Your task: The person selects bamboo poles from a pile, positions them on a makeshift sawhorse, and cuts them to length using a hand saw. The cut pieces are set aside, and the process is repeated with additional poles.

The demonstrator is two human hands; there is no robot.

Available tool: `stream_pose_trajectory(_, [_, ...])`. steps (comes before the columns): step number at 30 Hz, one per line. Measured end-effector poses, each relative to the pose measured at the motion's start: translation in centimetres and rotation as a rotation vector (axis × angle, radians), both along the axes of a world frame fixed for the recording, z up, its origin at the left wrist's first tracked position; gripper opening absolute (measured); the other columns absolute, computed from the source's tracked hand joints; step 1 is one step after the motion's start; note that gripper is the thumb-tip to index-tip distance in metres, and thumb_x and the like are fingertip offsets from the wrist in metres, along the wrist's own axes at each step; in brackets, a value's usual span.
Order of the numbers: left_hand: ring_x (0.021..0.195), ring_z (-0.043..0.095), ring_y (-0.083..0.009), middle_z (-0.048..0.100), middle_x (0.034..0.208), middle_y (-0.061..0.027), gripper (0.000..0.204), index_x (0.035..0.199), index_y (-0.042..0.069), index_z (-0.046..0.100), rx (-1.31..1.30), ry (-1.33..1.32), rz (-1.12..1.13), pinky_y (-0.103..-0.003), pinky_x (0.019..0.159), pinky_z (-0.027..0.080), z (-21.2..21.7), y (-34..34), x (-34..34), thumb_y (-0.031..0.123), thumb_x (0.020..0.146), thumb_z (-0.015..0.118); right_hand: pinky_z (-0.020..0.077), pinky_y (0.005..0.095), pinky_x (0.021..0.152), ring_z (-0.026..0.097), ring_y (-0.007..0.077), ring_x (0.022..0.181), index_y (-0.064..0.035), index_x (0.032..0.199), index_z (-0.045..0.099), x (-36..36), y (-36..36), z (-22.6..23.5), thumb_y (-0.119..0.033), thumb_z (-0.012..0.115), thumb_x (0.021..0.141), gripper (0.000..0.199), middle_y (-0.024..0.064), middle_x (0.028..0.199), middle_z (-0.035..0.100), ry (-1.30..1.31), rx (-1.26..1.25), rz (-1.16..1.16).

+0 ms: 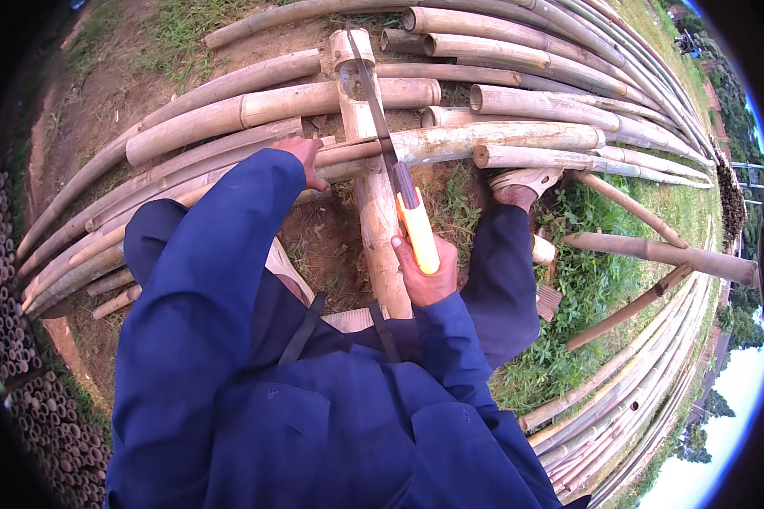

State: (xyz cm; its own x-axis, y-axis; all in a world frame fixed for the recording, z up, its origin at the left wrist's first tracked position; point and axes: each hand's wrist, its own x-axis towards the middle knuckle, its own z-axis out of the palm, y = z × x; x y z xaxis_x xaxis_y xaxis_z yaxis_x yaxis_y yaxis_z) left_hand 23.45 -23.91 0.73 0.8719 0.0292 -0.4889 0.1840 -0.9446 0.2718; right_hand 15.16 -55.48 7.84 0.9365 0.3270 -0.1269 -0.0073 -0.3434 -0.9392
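Gripping the yellow handle (416,227) of a saw (372,95), right hand (433,276) closed around it, blade angled up and away across a bamboo pole (352,153), depth of any cut not clear; left hand (302,156) laid on that pole just left of the blade, unclear whether it's clamped or only pressing. Pole sits crosswise over a pale bamboo post (380,225), sandaled foot (522,182) near on the right. Further out: more poles (535,103) upper right, green plants (598,284) right, stacked bamboo ends (55,433) far left.
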Motion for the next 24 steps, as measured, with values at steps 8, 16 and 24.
stream_pose_trajectory(8, [0.111,0.07,-0.0384,0.074,0.114,-0.0212,0.086,0.128,0.003,0.063,0.006,-0.002,0.019,-0.049,0.098,0.054,0.2,0.2,-0.8,0.055,0.064,0.09,0.0567,0.032,0.069,0.074,0.0223,0.07,0.0048,0.124,0.07,-9.5,-7.8,5.3,-0.004,0.073,0.091,0.034,0.0149,0.087,0.076,0.036,-0.165,0.079])
stream_pose_trajectory(16, [0.114,0.068,-0.0435,0.071,0.119,-0.027,0.099,0.144,0.006,0.058,-0.002,0.049,-0.012,-0.05,0.102,0.052,-0.3,0.5,-0.6,0.054,0.064,0.089,0.0506,0.0324,0.06,0.062,0.0156,0.061,0.0047,0.095,0.07,-1.1,-1.7,-0.2,-0.006,0.075,0.092,0.013,0.0126,0.072,0.068,0.013,-0.027,0.031])
stream_pose_trajectory(24, [0.115,0.068,-0.043,0.072,0.118,-0.0255,0.096,0.141,0.006,0.06,-0.021,0.028,0.007,-0.051,0.101,0.052,0.2,0.2,-0.1,0.053,0.063,0.09,0.0527,0.0327,0.064,0.066,0.0182,0.063,0.0039,0.104,0.072,-4.4,-4.3,1.5,-0.006,0.075,0.092,0.016,0.0145,0.074,0.069,0.061,-0.118,0.027])
